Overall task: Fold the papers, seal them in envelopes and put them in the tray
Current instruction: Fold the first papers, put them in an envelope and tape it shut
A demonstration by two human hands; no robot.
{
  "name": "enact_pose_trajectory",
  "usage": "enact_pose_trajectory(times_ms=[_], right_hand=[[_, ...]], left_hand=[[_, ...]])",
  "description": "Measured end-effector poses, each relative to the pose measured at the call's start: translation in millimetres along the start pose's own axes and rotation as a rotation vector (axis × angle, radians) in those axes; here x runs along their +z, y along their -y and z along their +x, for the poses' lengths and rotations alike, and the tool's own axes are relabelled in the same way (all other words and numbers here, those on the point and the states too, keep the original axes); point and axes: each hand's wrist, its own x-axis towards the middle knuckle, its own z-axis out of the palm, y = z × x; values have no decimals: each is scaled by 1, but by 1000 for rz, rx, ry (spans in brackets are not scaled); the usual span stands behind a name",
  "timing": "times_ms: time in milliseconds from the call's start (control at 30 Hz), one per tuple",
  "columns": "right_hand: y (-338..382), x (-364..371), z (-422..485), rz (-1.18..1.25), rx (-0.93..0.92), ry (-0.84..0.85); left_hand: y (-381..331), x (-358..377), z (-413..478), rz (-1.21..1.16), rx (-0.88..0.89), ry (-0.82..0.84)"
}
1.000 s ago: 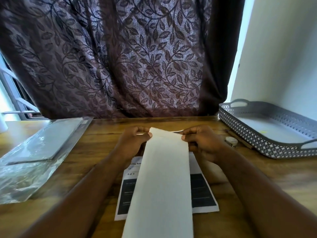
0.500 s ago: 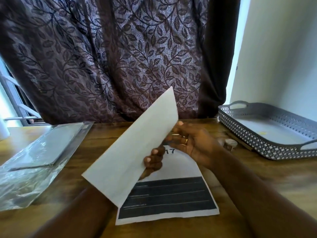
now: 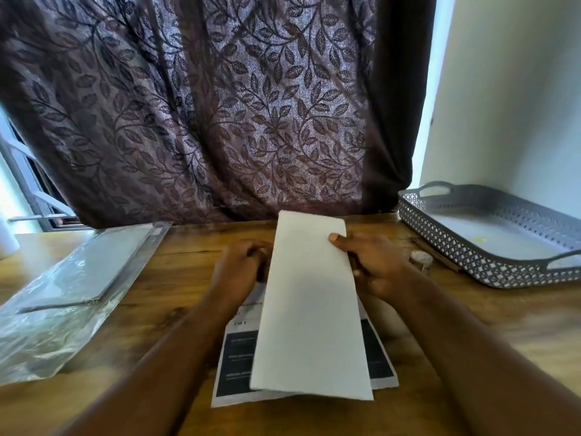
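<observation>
envelope (image 3: 311,309): right hand (image 3: 377,265) fingers (image 3: 338,239) pinch it; left hand (image 3: 239,269) curled, grip unclear
printed paper (image 3: 235,357): underneath, unfolded
tray (image 3: 471,262): 2 o'clock, no envelope inside
stage: early, probably

Grip at far end of folded paper (image 3: 309,309), right hand (image 3: 377,265) pinching, left hand (image 3: 239,269) against its left edge; printed sheet (image 3: 235,366) beneath on table (image 3: 471,341); plastic packet (image 3: 72,287) well left, tray (image 3: 471,259) right, curtain (image 3: 220,121) behind.
</observation>
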Motion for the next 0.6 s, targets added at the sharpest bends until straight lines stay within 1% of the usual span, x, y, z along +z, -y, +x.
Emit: enact_pose_trajectory(times_ms=[67,100,167,267,400,467,533,600], right_hand=[[-5,3,1,-118,13,-2],[-6,4,1,-163,12,-13],[-9,5,2,-234,12,-24],[-14,9,3,-365,20,-44],[-16,13,5,-751,-77,-129],[-15,13,3,-899,-149,-161],[-13,14,1,-995,-192,-187],[-14,15,1,-1038,-211,-208]], left_hand=[[10,-3,6,133,30,-149],[12,-4,8,174,42,-185],[14,2,9,219,60,-208],[13,10,5,246,107,-190],[14,12,2,346,232,-145],[15,13,1,400,251,-108],[15,14,1,455,268,-76],[16,13,1,473,264,-62]])
